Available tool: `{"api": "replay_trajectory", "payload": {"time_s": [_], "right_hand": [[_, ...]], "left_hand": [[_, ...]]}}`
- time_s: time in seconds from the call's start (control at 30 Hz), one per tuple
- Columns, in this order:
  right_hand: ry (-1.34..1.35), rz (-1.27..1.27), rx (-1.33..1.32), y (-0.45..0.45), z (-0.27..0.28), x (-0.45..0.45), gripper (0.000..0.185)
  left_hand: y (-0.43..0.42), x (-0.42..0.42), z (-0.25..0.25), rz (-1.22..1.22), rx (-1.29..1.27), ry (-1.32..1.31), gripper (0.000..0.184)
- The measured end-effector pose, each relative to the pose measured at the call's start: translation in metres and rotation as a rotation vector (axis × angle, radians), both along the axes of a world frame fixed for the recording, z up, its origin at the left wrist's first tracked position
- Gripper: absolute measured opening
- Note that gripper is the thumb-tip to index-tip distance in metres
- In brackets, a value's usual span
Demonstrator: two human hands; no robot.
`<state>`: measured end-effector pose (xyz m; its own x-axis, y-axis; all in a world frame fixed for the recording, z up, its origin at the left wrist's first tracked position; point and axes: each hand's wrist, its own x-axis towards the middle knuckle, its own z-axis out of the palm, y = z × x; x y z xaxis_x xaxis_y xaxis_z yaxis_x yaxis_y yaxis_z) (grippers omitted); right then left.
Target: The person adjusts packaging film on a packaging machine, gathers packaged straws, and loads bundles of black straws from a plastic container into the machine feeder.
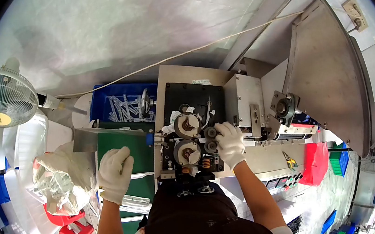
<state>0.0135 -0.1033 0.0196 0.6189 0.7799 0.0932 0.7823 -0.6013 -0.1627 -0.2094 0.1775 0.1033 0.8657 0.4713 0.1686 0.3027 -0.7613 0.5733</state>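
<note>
My left hand [116, 173], in a white glove, hovers over or rests at the edge of a green conveyor belt [141, 187]. Its fingers are curled in, and whatever they might hold is hidden. My right hand [231, 145], gloved too, is at the right side of a machine head, its fingertips against or just beside two small dark rollers [210, 133]. Those fingers are drawn together; I cannot see anything between them. Left of the rollers sit two larger round wheels, an upper wheel [187, 124] and a lower wheel [187, 153], with white scraps around them.
Behind the belt stands a blue bin [101, 101] of clear plastic strips. A fan [5, 97] and a plastic bag [66, 178] are at left. Yellow-handled pliers [290, 162] lie on the right ledge, near a control panel [283, 183]. A large metal cover [327, 76] rises at right.
</note>
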Motion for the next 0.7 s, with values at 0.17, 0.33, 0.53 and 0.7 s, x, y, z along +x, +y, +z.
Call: {"api": "replay_trajectory", "payload": {"time_s": [0.17, 0.33, 0.53, 0.7], "right_hand": [[0.016, -0.017, 0.302, -0.008, -0.016, 0.0, 0.02], [0.017, -0.063, 0.351, -0.005, 0.0, -0.001, 0.02], [-0.068, 0.082, 0.246, -0.005, -0.006, 0.004, 0.019], [-0.12, 0.105, 0.299, -0.008, -0.017, 0.002, 0.023]], "left_hand": [[-0.011, 0.003, -0.006, -0.002, 0.014, -0.126, 0.014], [-0.02, 0.007, -0.011, -0.019, -0.016, -0.121, 0.013], [-0.032, 0.008, -0.021, -0.043, -0.024, -0.11, 0.012], [-0.042, 0.013, -0.02, -0.059, -0.04, -0.094, 0.012]]}}
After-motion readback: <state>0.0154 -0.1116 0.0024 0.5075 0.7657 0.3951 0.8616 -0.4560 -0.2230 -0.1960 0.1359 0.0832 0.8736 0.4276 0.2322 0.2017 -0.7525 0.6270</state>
